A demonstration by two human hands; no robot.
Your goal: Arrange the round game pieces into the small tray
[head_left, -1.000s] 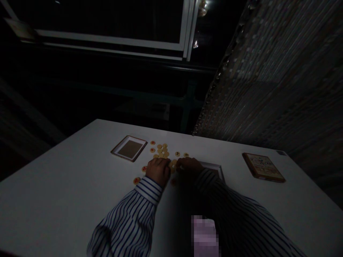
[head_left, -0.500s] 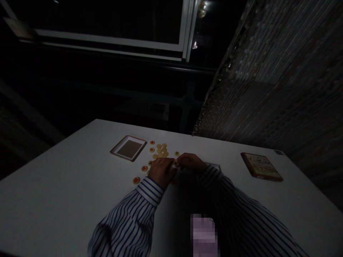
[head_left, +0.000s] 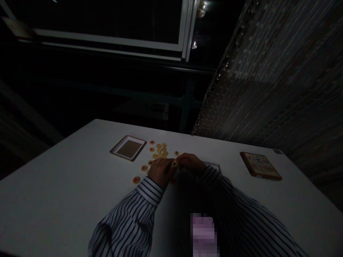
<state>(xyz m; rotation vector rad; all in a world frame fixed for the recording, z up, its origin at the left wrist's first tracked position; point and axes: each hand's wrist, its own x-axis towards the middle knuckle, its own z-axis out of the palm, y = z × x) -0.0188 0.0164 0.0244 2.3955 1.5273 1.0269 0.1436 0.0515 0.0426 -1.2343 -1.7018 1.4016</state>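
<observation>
Round yellow game discs (head_left: 160, 150) with red or black marks lie scattered on a white table (head_left: 66, 189). My left hand (head_left: 160, 171) is curled among them, fingers closed, and pinches one black-marked disc (head_left: 174, 164) at its fingertips. My right hand (head_left: 190, 162) meets it from the right, fingers bent and touching the same disc. Both arms wear blue-striped sleeves. Two red-marked discs (head_left: 136, 180) lie apart to the left of my left hand.
An open shallow box tray (head_left: 128, 148) with a brown inside sits left of the discs. A brown box lid (head_left: 260, 165) with a picture lies at the right. Another white tray (head_left: 214, 166) is partly hidden under my right wrist. A beaded curtain (head_left: 268, 78) hangs behind the table.
Both hands have drawn slightly up and together. A black-marked disc now shows between the fingertips where none was lifted before.
</observation>
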